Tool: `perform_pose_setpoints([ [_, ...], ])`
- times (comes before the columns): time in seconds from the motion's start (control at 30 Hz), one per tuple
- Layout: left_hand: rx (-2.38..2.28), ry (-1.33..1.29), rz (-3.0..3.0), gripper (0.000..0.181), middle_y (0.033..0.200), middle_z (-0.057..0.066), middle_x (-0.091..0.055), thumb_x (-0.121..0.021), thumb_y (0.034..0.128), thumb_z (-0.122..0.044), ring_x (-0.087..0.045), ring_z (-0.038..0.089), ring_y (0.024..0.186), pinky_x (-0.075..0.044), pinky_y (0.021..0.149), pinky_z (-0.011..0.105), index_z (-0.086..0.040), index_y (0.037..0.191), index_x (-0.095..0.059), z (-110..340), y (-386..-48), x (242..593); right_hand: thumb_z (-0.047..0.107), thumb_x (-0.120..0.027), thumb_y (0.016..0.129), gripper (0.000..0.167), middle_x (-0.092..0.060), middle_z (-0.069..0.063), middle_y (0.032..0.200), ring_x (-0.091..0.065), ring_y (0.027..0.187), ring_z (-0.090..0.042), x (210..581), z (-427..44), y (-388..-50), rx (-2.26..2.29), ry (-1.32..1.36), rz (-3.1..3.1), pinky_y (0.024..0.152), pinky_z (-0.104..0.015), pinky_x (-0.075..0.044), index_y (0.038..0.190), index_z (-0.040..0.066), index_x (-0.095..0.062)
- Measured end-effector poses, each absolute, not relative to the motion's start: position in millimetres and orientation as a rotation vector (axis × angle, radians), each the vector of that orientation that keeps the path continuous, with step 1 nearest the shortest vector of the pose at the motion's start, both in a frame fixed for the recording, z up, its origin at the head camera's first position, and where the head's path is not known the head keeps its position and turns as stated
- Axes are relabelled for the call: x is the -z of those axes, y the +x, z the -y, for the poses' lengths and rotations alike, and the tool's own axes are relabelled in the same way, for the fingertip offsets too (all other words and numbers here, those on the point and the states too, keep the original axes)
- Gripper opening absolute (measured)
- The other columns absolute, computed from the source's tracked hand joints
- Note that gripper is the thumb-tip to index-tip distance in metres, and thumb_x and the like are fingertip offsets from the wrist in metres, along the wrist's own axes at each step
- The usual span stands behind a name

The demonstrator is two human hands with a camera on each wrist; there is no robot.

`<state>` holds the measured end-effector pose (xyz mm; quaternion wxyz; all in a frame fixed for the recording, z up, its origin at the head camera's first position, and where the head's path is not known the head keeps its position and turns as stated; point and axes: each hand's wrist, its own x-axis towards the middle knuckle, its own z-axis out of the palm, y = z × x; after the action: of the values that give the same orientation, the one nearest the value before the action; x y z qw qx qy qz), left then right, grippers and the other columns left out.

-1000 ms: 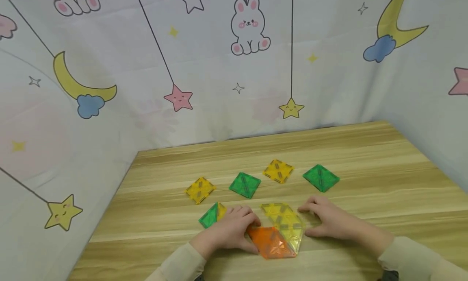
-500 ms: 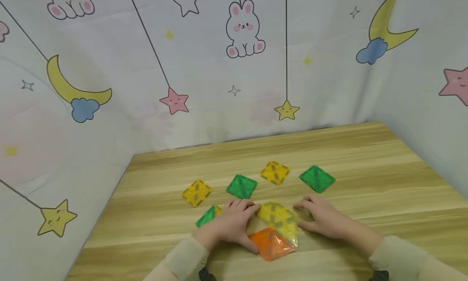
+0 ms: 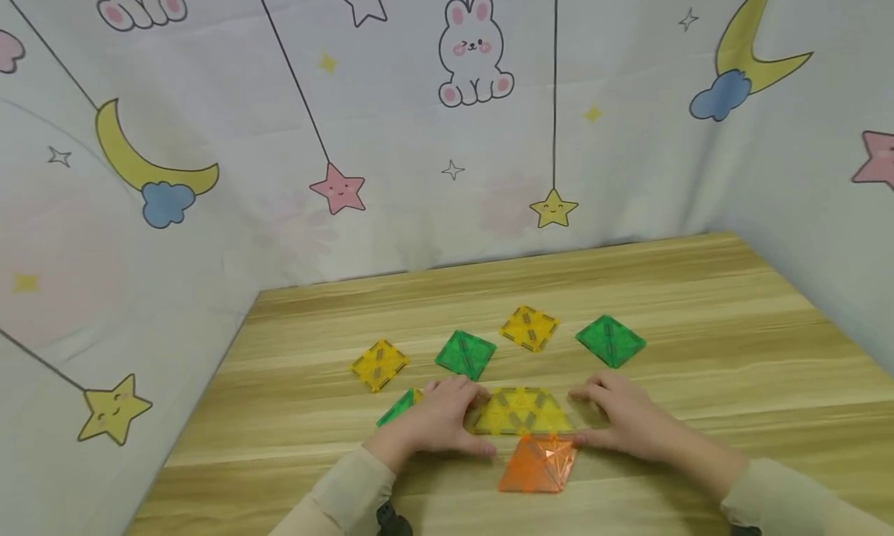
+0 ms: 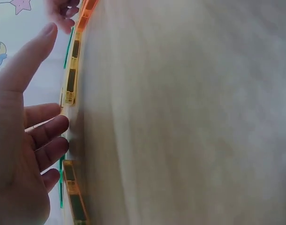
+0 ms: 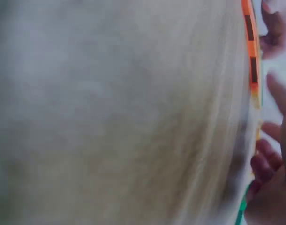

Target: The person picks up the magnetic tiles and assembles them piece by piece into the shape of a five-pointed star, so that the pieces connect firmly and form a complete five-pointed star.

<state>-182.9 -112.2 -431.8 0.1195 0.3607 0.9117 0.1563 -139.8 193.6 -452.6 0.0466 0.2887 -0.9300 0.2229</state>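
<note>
Between the two hands a translucent yellow trapezoid of joined magnetic tiles [image 3: 524, 412] lies flat on the table, its long edge toward me. An orange diamond of magnetic tiles [image 3: 536, 468] lies against that edge, below its right half. My left hand [image 3: 441, 418] is at the yellow trapezoid's left end, thumb spread from relaxed fingers. At the right, my right hand [image 3: 627, 418] has its thumb tip at the orange diamond's upper right corner; its other fingertips are near the yellow end. In the left wrist view, the left fingers [image 4: 51, 126] are loosely bent around nothing.
Behind the hands lie a yellow diamond [image 3: 379, 365], a green diamond [image 3: 466, 354], another yellow diamond [image 3: 528, 328] and another green diamond [image 3: 611, 340]. A green-and-yellow piece [image 3: 398, 409] is partly covered by the left hand. Patterned cloth [image 3: 391, 133] hangs around the wooden table [image 3: 698, 288].
The yellow trapezoid has turned counterclockwise from slanting to nearly level. The orange diamond has turned with it and shifted right, away from the left thumb. Both hands stay beside the pieces.
</note>
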Motion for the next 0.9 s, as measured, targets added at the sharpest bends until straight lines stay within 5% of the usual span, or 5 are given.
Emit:
perform_pose_setpoints([
  [0.17,-0.38,1.059,-2.684,0.09,0.133,0.001,-0.044,-0.068,0.0701,-0.066,-0.039,0.023,0.123,-0.027,0.1,0.048,-0.015,0.14,-0.043,107.2,-185.6,429.8,0.07,-0.064,0.069,0.075,-0.047,0.003,0.106,-0.043,0.096,-0.019,453.3,-191.3,-133.8,-0.654,0.931,2.871,0.079,-0.043,-0.037,0.118,0.013,-0.061],
  [0.4,-0.486,1.033,-2.633,0.073,0.11,-0.008,-0.05,-0.074,0.0685,-0.059,-0.045,0.011,0.104,-0.028,0.095,0.04,-0.016,0.124,-0.054,112.7,-189.2,429.2,0.049,-0.073,0.076,0.047,-0.052,0.002,0.103,-0.049,0.09,-0.018,453.3,-196.6,-136.6,-0.626,0.783,2.824,0.073,-0.039,-0.04,0.107,0.015,-0.066],
  [0.67,-0.336,1.092,-2.607,0.085,0.13,-0.002,-0.042,-0.071,0.0687,-0.062,-0.038,0.021,0.118,-0.028,0.096,0.046,-0.022,0.139,-0.045,113.7,-189.3,427.3,0.079,-0.061,0.061,0.098,-0.047,-0.006,0.12,-0.041,0.109,-0.029,452.8,-190.7,-125.6,-0.602,0.902,2.922,0.088,-0.054,-0.034,0.127,0.007,-0.056],
  [0.77,-0.352,1.11,-2.607,0.083,0.127,-0.004,-0.045,-0.07,0.0686,-0.063,-0.039,0.02,0.115,-0.028,0.096,0.046,-0.021,0.136,-0.047,113.9,-189.2,427.9,0.079,-0.061,0.061,0.098,-0.047,-0.008,0.121,-0.042,0.111,-0.031,453.5,-188.8,-125.2,-0.587,0.879,2.918,0.088,-0.056,-0.033,0.127,0.007,-0.055],
  [0.9,-0.422,1.104,-2.59,0.068,0.112,-0.008,-0.048,-0.072,0.0715,-0.057,-0.041,0.015,0.107,-0.029,0.092,0.041,-0.019,0.125,-0.054,118.0,-190.8,429.5,0.067,-0.069,0.068,0.079,-0.049,-0.006,0.117,-0.045,0.108,-0.029,456.3,-193.7,-127.8,-0.626,0.824,2.875,0.085,-0.054,-0.036,0.122,0.009,-0.06],
])
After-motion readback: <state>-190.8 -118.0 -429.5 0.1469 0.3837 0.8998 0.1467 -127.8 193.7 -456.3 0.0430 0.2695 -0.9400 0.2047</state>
